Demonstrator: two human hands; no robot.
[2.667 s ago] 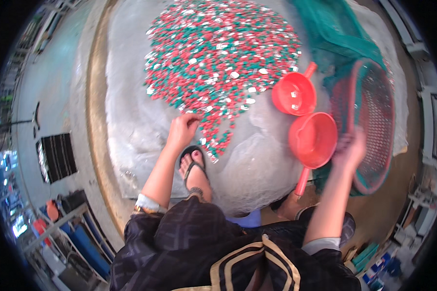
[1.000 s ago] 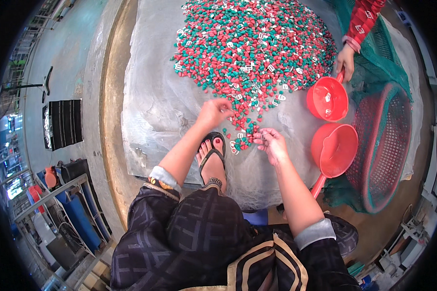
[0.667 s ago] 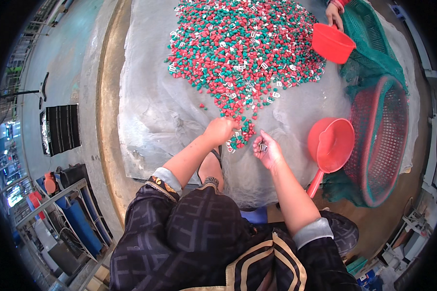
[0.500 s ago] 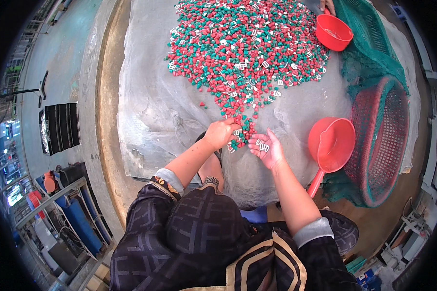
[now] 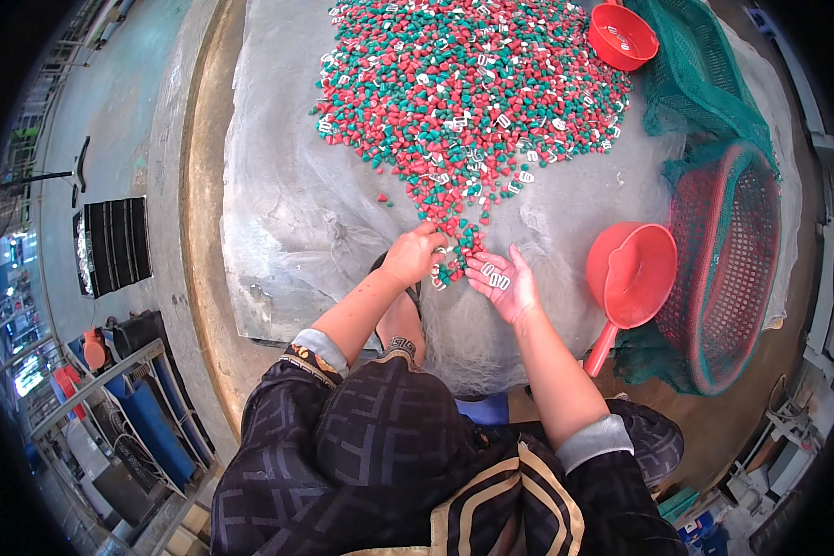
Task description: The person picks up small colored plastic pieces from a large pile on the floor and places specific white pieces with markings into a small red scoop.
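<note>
Red and green cone-shaped pieces mixed with white slide buckles form a large pile (image 5: pixel 473 102), tapering to a narrow tail (image 5: pixel 456 227) near me. At the left side of that tail is my left hand (image 5: pixel 412 257), its fingers closed in a pinch with a bit of a white buckle showing at the tips. Across the tail, my right hand (image 5: pixel 508 285) is turned palm up with fingers stretched out. Several white slide buckles (image 5: pixel 494 276) lie across its fingers and palm. More white buckles (image 5: pixel 438 278) rest at the near end of the tail.
Right of my hand lies a red long-handled scoop (image 5: pixel 632 276). Beyond it stands a red basket with green netting (image 5: pixel 727 269). A second red scoop (image 5: pixel 624 37) with white pieces inside sits at the far right. A translucent sheet (image 5: pixel 287 199) covers the work surface.
The far scoop has moved left and away, and the other person's hand on it has left view. My left fingers have shifted slightly left, drawing in at the white buckle.
</note>
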